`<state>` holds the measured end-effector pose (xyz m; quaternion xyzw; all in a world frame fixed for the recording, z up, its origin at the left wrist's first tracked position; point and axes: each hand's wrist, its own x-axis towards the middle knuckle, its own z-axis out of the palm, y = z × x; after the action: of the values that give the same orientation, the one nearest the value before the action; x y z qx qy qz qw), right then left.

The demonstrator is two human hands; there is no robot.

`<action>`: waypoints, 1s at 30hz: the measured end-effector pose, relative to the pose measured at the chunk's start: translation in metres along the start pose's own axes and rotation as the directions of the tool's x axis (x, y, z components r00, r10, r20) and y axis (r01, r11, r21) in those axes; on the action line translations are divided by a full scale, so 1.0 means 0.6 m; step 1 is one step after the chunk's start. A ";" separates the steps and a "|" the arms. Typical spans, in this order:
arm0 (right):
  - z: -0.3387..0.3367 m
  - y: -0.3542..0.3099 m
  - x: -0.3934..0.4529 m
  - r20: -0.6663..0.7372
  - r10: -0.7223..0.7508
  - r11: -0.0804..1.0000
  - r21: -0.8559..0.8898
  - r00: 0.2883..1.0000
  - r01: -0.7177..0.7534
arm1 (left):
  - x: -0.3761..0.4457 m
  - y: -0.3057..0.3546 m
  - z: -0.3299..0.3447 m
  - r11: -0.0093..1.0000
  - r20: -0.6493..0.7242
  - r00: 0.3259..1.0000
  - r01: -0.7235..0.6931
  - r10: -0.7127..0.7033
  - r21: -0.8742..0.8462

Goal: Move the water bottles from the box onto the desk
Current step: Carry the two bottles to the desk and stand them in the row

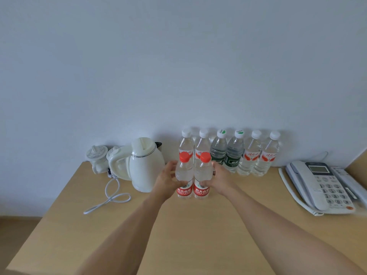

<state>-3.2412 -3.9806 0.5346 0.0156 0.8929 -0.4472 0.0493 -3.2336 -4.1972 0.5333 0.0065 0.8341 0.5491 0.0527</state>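
Observation:
Two clear water bottles with red caps and red labels stand upright side by side on the wooden desk. My left hand grips the left bottle round its middle. My right hand grips the right bottle the same way. Behind them, against the wall, stands a row of several bottles: white-capped ones with orange labels and two with dark green labels. No box is in view.
A white electric kettle stands left of the bottles, its white cord looped on the desk. Small white ceramic pieces sit behind it. A grey desk telephone lies at the right. The desk's left edge drops to the floor.

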 end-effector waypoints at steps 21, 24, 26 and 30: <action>-0.024 -0.033 -0.013 -0.130 -0.151 0.983 -0.127 0.980 0.135 | 0.007 0.043 -0.007 0.900 -0.073 0.956 -0.241 0.285 0.362; -0.024 -0.035 -0.014 -0.125 -0.150 0.983 -0.128 0.981 0.134 | 0.008 0.041 -0.007 0.897 -0.067 0.954 -0.248 0.292 0.366; -0.024 -0.036 -0.014 -0.121 -0.151 0.982 -0.131 0.981 0.135 | 0.011 0.041 -0.008 0.902 -0.059 0.959 -0.238 0.276 0.360; -0.027 -0.035 -0.013 -0.125 -0.151 0.982 -0.131 0.981 0.134 | 0.023 0.043 -0.011 0.912 -0.055 0.965 -0.222 0.255 0.344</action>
<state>-3.2363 -3.9802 0.5619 -0.0214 0.9186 -0.3922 -0.0422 -3.2492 -4.1920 0.5584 0.0901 0.9097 0.4011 -0.0580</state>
